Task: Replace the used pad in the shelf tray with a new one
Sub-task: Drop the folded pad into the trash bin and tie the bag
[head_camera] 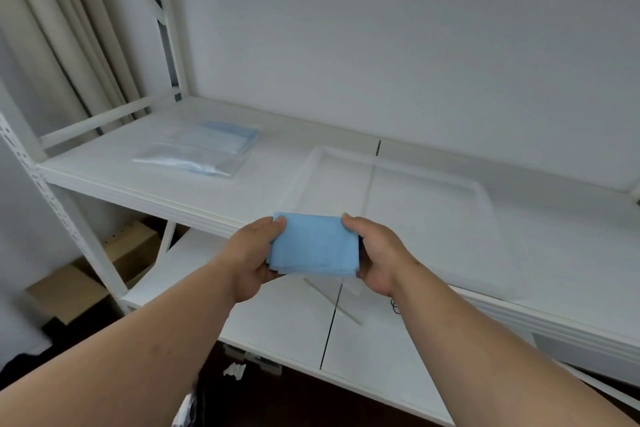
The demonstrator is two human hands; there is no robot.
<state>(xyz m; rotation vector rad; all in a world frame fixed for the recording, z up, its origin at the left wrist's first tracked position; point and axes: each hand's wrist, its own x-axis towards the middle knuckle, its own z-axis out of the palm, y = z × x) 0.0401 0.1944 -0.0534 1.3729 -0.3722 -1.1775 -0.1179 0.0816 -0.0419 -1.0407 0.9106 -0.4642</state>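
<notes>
**Folded blue pad held in both hands before the shelf tray**

I see the folded blue pad [313, 246] held in the air between my two hands, just in front of the shelf's [554, 253] front edge and near the close left corner of the clear tray [481, 188]. My left hand [247, 255] grips the pad's left edge, its fingers [277, 224] curled over the top left corner and the thumb side underneath. My right hand [379, 256] grips the right edge in the same way, with fingers curled round the top right corner. The pad lies roughly flat and shows several layers along its near edge. The tray rests on the white shelf, to the right of centre; I see no pad inside it. Farther left on the same shelf lies a clear plastic bag [197, 151] with pale blue folded material inside, well apart from the tray. Below, a lower shelf [287, 319] carries a thin white strip [332, 302], and cardboard boxes [69, 291] stand at lower left.
</notes>
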